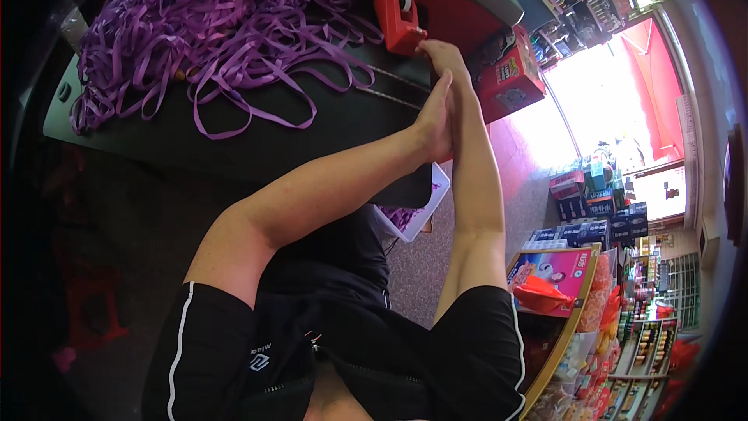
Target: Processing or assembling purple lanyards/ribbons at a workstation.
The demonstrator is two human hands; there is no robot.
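Note:
A red tape dispenser [400, 25] stands at the far edge of the dark table, a pale roll inside it. My right hand [442, 56] is beside its front end, fingertips bent toward it. Whatever those fingers pinch is too small to make out. My left hand [436, 121] is stretched out edge-on against my right wrist, its fingers straight and partly hidden from view. To the left of both hands lies a big tangled heap of purple ribbon loops [210, 23], with some loops hanging toward the table's near edge. Two thin pale strips [393, 97] lie on the table beside my hands.
Below the table's right end sits a white bin [421, 218] with purple pieces inside. A red box [510, 74] is just past my right hand. Stacked cartons [592, 203] and goods shelves line the right side. A red stool [93, 304] stands at lower left.

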